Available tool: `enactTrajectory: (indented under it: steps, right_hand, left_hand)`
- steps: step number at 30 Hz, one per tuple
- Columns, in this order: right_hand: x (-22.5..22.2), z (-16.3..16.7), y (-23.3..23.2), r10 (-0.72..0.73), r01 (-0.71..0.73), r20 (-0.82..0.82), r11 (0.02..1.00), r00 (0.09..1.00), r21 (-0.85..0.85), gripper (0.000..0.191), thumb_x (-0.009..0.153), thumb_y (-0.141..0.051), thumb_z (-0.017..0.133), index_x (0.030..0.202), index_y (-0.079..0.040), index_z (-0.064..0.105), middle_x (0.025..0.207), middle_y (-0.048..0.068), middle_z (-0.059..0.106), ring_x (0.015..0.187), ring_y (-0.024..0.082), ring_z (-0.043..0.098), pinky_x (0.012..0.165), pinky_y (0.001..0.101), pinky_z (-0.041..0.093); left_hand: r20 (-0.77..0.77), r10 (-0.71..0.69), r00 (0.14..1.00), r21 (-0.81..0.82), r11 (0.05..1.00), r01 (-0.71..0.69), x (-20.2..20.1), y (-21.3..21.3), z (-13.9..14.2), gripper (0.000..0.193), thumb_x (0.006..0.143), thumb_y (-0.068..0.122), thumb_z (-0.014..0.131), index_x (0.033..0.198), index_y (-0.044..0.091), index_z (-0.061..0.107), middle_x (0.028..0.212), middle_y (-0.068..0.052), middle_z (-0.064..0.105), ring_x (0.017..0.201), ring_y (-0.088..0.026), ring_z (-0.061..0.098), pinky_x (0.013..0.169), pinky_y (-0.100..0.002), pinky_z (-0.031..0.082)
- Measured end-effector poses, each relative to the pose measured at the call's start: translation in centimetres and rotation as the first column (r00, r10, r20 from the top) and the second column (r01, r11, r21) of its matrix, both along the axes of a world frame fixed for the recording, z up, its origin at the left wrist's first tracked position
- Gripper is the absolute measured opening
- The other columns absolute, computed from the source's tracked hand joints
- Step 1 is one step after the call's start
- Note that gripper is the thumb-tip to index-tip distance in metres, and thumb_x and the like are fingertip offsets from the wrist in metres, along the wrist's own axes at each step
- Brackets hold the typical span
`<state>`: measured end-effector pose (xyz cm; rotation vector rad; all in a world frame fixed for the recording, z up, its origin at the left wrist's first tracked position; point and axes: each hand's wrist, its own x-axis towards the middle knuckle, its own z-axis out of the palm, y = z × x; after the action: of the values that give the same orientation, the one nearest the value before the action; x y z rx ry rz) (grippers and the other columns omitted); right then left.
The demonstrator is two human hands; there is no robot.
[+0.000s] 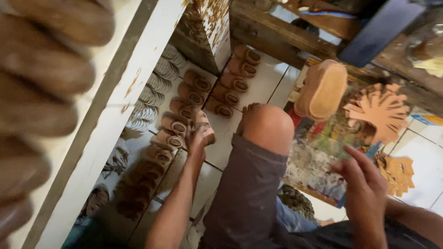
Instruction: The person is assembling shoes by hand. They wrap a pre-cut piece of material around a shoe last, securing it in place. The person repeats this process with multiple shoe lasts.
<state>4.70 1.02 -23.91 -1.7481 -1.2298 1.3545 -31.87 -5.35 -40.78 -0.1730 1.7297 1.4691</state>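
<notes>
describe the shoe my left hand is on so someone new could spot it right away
Start at the white shelf edge running down the left. Beside it, rows of small tan shoes stand on the tiled floor. The one meant is the shoe at the near end of the middle row, left of the bare knee: alone, it sits under the left hand.

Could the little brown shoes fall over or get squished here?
Maybe. The left hand holds one brown shoe right beside the tight row of shoes on the tile floor, so a nudge could tip its neighbours. The bent knee is close to another row and might knock it. The right hand hovers near the tan cut pieces, which could slide off the picture sheet.
</notes>
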Motion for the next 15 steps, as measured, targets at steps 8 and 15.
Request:
enactTrajectory:
  steps: [8,15]
  right_hand:
    - [6.0,-6.4,-3.0,-0.137,0.147,0.171,0.988,0.976,-0.049,0.031,0.108,-0.007,0.058,0.131,0.013,0.064,0.097,0.016,0.069,0.095,0.023,0.070,0.089,0.0369,0.058]
    - [7.8,-10.7,-4.4,-0.080,0.098,0.157,0.989,0.984,-0.108,0.032,0.105,-0.005,0.059,0.131,0.012,0.066,0.096,0.017,0.072,0.094,0.022,0.070,0.092,0.0348,0.055]
  left_hand:
    - [-0.030,0.224,0.974,-0.250,0.942,-0.224,1.6,5.8,-15.0,0.078,0.094,0.010,0.058,0.164,0.017,0.026,0.130,-0.018,0.055,0.107,-0.033,0.052,0.091,-0.050,0.046]
    - [-0.250,0.081,0.965,-0.251,0.957,-0.145,3.7,6.7,-17.1,0.067,0.097,0.009,0.059,0.158,0.013,0.029,0.150,-0.013,0.043,0.132,-0.030,0.046,0.106,-0.033,0.037]
